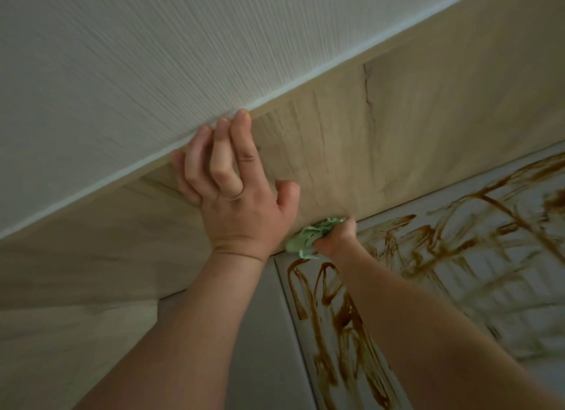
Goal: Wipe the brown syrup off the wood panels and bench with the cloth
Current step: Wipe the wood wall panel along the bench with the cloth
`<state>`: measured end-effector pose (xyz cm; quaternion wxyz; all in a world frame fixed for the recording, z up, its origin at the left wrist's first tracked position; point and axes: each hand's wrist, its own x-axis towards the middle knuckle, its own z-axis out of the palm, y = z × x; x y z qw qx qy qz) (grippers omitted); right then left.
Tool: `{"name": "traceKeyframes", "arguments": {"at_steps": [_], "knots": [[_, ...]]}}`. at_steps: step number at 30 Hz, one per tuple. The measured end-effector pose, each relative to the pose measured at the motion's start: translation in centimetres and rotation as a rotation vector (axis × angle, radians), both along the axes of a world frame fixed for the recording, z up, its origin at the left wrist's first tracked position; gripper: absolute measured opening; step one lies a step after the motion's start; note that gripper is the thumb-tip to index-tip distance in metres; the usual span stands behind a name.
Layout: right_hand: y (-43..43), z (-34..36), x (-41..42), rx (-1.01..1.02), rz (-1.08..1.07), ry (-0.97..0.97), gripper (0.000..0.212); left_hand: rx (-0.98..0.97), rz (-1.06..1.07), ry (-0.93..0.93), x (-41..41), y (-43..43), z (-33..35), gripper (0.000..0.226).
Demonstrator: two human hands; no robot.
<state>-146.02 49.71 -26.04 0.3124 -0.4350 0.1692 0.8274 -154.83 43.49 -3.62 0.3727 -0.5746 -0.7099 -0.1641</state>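
My left hand (237,189) rests flat on the light wood panel (382,128), fingers straight and spread, fingertips reaching the panel's top edge. My right hand (336,237) grips a crumpled green cloth (308,235) and presses it where the wood panel meets the grey surface below. Brown syrup (333,315) is smeared in thick streaks and loops over that grey surface (504,302), from just under the cloth out to the right edge of the view. The wood panel near my hands looks free of syrup.
A white textured wall (153,58) rises above the wood panel. A plain grey panel (253,333) without syrup lies left of the smeared one, split from it by a seam. The view is tilted and slightly blurred.
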Motion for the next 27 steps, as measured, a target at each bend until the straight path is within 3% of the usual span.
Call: {"name": "traceKeyframes", "arguments": {"at_steps": [4,9,14,16,20,23,27], "knots": [[4.4,-0.5,4.5,0.080,-0.045,-0.122,0.074,0.042,0.001,-0.001,-0.2,0.3,-0.4,0.087],[4.8,-0.2,6.8,0.021,-0.286,-0.273,0.073,0.054,0.000,-0.019,-0.5,0.6,-0.6,0.088],[0.2,4.6,0.6,0.046,-0.160,-0.002,0.077,0.041,0.002,-0.003,-0.3,0.1,0.0,0.081],[0.9,8.5,1.7,0.049,-0.168,-0.007,0.076,0.006,0.003,-0.010,0.0,-0.3,0.6,0.080],[5.7,15.0,8.3,0.069,-0.250,-0.169,0.083,-0.170,0.046,-0.040,0.4,-1.6,2.4,0.088],[7.1,20.4,11.8,0.121,-0.297,-0.355,0.072,-0.353,0.069,-0.070,1.6,-2.7,5.3,0.094],[4.0,25.7,8.9,0.162,-0.163,-0.264,0.050,-0.559,0.111,-0.008,2.6,-3.2,9.1,0.094]]}}
